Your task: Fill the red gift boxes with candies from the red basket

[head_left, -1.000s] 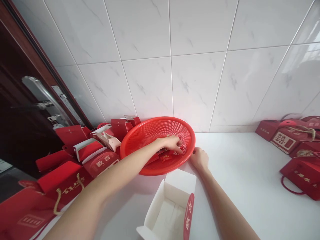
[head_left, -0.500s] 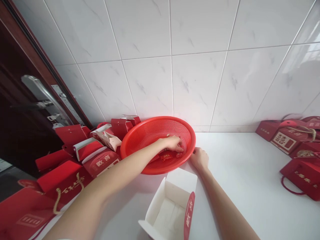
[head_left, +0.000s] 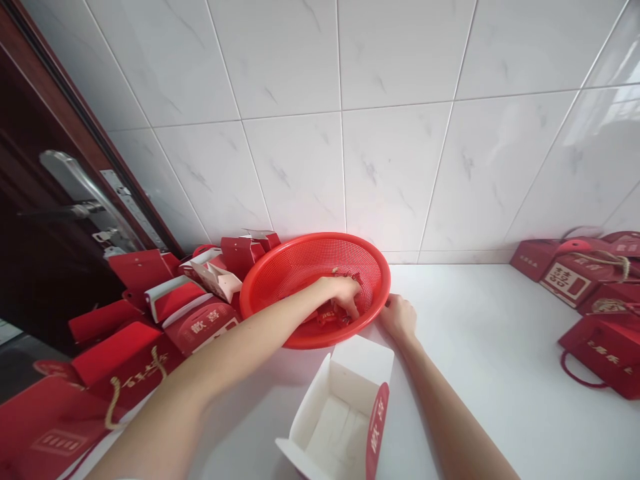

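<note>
The left hand (head_left: 345, 293) is lowered into a red perforated basket (head_left: 320, 236), on its right-hand side; its fingers are bent downward among small red wrapped packets (head_left: 327, 316), by which, together with the palm, the fingertips are partly hidden; how far the fingers are parted, and whether any packet is gripped, cannot be told. The right hand (head_left: 401, 317) is placed at the outer right side of the basket, its fingers curled in; whether the rim is gripped or merely touched cannot be determined. The packets are gathered low in the basket, towards its near right part; the basket itself is set on a white counter (head_left: 480, 373), close to a tiled wall (head_left: 390, 173). A white-lined box (head_left: 337, 427) is positioned in front of the basket, its top uncovered and its flaps spread outward; a red flap with pale lettering is seen on its right side. Red cartons (head_left: 200, 327), several with raised flaps, are crowded to the left; further red gift boxes (head_left: 565, 280), some fitted with cord handles, are grouped at the far right, well apart from the basket.
</note>
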Motion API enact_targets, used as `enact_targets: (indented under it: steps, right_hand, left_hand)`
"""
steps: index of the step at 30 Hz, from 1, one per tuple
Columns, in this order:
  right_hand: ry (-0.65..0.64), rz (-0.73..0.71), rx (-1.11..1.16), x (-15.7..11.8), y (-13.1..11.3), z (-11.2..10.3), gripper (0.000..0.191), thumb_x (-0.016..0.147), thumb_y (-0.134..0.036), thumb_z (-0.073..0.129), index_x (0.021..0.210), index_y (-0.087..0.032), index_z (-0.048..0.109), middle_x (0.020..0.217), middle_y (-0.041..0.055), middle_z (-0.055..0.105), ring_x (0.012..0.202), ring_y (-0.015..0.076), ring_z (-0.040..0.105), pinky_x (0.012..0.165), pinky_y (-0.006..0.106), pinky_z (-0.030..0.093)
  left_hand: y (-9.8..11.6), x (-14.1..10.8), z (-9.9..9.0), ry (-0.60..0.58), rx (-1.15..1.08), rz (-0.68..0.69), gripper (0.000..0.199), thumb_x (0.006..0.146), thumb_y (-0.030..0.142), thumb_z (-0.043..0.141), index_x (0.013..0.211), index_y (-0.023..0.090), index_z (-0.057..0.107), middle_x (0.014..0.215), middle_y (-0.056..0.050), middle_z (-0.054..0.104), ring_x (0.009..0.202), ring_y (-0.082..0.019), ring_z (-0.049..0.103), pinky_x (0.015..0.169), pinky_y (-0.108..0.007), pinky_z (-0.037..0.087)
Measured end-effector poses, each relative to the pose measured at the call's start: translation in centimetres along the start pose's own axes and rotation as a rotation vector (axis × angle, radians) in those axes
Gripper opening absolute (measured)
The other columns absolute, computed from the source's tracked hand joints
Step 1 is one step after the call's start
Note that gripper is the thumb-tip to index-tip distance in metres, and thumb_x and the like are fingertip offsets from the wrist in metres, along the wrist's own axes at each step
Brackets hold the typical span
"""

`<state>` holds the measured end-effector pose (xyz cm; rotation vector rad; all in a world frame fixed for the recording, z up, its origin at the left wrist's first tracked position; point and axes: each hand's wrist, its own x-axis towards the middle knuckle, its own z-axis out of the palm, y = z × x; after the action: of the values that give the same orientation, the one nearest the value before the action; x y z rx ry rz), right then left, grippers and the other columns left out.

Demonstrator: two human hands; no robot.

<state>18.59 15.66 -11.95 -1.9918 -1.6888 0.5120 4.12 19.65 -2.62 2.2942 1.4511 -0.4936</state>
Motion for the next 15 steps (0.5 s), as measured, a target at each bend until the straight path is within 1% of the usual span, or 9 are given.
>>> enact_targets:
  steps: [4, 8, 10, 12, 14, 15]
  right_hand:
    - [0.005, -0.006, 0.007, 0.0, 0.1, 0.1, 0.023, 0.088, -0.027, 0.055, 0.072, -0.021, 0.071, 0.074, 0.0082, 0.072, 0.064, 0.0189, 0.060, 0.056, 0.028, 0.027]
    - [0.004, -0.010, 0.014, 0.0, 0.1, 0.1, 0.025, 0.089, -0.028, 0.054, 0.070, -0.021, 0.069, 0.071, 0.0068, 0.070, 0.062, 0.0183, 0.058, 0.056, 0.028, 0.027]
    - [0.006, -0.013, 0.016, 0.0, 0.1, 0.1, 0.026, 0.089, -0.028, 0.054, 0.069, -0.021, 0.068, 0.070, 0.0061, 0.070, 0.061, 0.0179, 0.057, 0.055, 0.027, 0.026]
    - [0.010, -0.012, 0.014, 0.0, 0.1, 0.1, 0.026, 0.089, -0.028, 0.053, 0.068, -0.021, 0.067, 0.070, 0.0062, 0.070, 0.060, 0.0178, 0.056, 0.055, 0.027, 0.026]
    - [0.013, -0.009, 0.011, 0.0, 0.1, 0.1, 0.026, 0.089, -0.027, 0.054, 0.068, -0.021, 0.067, 0.070, 0.0066, 0.070, 0.060, 0.0179, 0.056, 0.055, 0.027, 0.026]
    - [0.015, -0.009, 0.009, 0.0, 0.1, 0.1, 0.026, 0.088, -0.028, 0.054, 0.068, -0.021, 0.067, 0.070, 0.0068, 0.070, 0.060, 0.0180, 0.056, 0.056, 0.027, 0.026]
  left_hand:
    - [-0.1, 0.1, 0.1, -0.041, -0.038, -0.001, 0.026, 0.048, 0.028, 0.086, 0.051, 0.021, 0.062, 0.051, 0.000, 0.060, 0.066, -0.024, 0.062, 0.067, -0.031, 0.049]
    - [-0.3, 0.1, 0.0, -0.057, -0.126, 0.011, 0.020, 0.053, 0.024, 0.084, 0.057, 0.022, 0.065, 0.052, 0.001, 0.061, 0.063, -0.022, 0.061, 0.065, -0.030, 0.047]
    - [-0.5, 0.1, -0.1, -0.054, -0.190, 0.022, 0.018, 0.060, 0.025, 0.083, 0.064, 0.021, 0.065, 0.057, 0.002, 0.061, 0.063, -0.019, 0.059, 0.065, -0.029, 0.047]
    - [-0.9, 0.3, -0.2, -0.059, -0.276, 0.034, 0.017, 0.071, 0.029, 0.079, 0.072, 0.019, 0.065, 0.062, 0.003, 0.061, 0.061, -0.015, 0.057, 0.064, -0.029, 0.047]
    - [-1.4, 0.6, -0.3, -0.059, -0.389, 0.038, 0.019, 0.082, 0.033, 0.071, 0.076, 0.017, 0.063, 0.063, 0.003, 0.059, 0.057, -0.013, 0.054, 0.062, -0.029, 0.047]
    - [-1.6, 0.8, -0.3, -0.053, -0.457, 0.039, 0.020, 0.086, 0.035, 0.066, 0.076, 0.017, 0.062, 0.062, 0.003, 0.057, 0.056, -0.013, 0.054, 0.060, -0.029, 0.048]
